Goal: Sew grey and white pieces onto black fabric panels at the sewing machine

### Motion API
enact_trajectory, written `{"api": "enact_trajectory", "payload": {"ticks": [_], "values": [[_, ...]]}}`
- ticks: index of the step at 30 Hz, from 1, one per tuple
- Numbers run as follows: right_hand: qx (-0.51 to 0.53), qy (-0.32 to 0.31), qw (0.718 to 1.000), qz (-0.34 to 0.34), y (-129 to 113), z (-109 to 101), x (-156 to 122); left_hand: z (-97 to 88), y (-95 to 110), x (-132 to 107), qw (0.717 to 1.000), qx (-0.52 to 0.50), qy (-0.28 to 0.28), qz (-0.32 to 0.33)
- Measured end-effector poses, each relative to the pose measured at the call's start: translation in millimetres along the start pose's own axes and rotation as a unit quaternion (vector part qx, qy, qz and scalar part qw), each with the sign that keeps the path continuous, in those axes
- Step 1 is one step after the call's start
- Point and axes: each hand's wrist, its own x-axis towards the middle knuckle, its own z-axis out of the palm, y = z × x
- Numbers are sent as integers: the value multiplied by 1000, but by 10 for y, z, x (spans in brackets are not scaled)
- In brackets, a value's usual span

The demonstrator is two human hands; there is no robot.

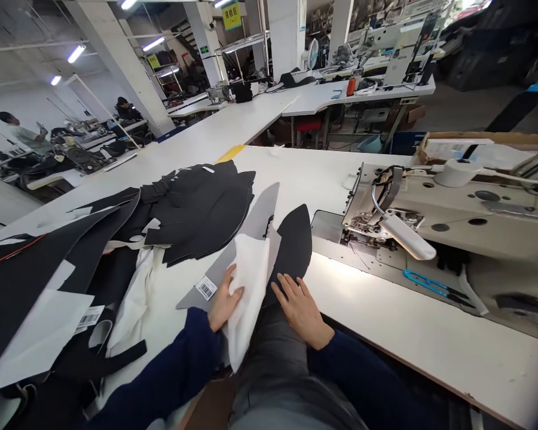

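Observation:
My left hand (224,301) is closed on the edge of a folded white fabric piece (251,263), its thumb lying on top. Under that lies a grey fabric panel (260,209) with a barcode label (205,288) by the hand. My right hand (300,307) rests palm down with its fingers stretched over the lower part of a black leaf-shaped panel (295,239). This panel sits between the white piece and the sewing machine (385,221). Left of the hands is a fanned stack of black cut panels (201,203).
Larger black panels (31,280), white paper sheets (49,322) and a crumpled white cloth (132,310) cover the table's left side. Blue thread snips (430,282) lie on the machine bed at right. A cardboard box (488,143) stands behind the machine. Two people work far left.

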Motion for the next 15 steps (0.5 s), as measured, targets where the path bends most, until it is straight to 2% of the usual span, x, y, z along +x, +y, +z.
{"api": "enact_trajectory", "payload": {"ticks": [2,3,6,8,9,11,13,15], "values": [[15,0,1000,3,81,-17,-27,-96,72,59,981,173,4,90],[25,-2,1000,5,144,-40,-25,-197,145,100,954,263,9,142],[35,-13,999,1,382,-112,45,-493,528,233,839,472,-6,270],[31,-19,999,-7,498,-119,119,-513,870,351,781,535,-43,319],[27,-21,999,-8,519,-109,151,-443,1037,432,765,543,-67,339],[12,-21,1000,-2,478,-74,182,-165,1302,646,762,526,-110,361],[-12,-14,1000,9,365,-44,158,218,1424,900,794,497,-119,329],[-29,-8,999,17,258,-37,92,586,1385,1134,834,482,-96,250]]}}
